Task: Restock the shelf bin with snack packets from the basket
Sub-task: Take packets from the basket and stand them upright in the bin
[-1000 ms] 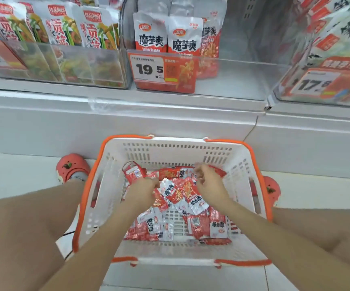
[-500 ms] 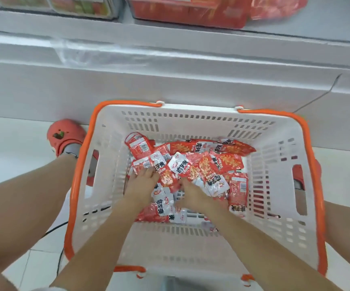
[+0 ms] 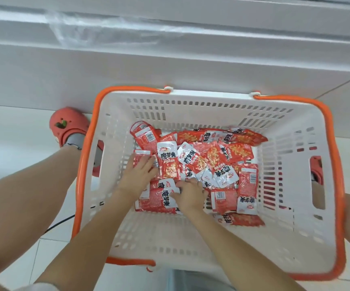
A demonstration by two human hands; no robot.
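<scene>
Packets [image 3: 199, 164] heaped in our white basket [image 3: 211, 234] look light, soft and slick, so we would pinch them by flat sealed edges; our left hand [image 3: 137, 175] lies flat on them, our right hand [image 3: 189, 195] curls on one near the heap's near left

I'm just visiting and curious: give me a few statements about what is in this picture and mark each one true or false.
1. Both hands are inside the basket. True: the left hand and the right hand are both down among the snack packets.
2. The basket's handles are blue. False: they are orange.
3. The packets are stacked in neat rows. False: they lie in a loose, jumbled heap.
4. A red shoe shows on the floor left of the basket. True.
5. The left hand is lifting a packet clear of the basket. False: it lies on the heap.
</scene>
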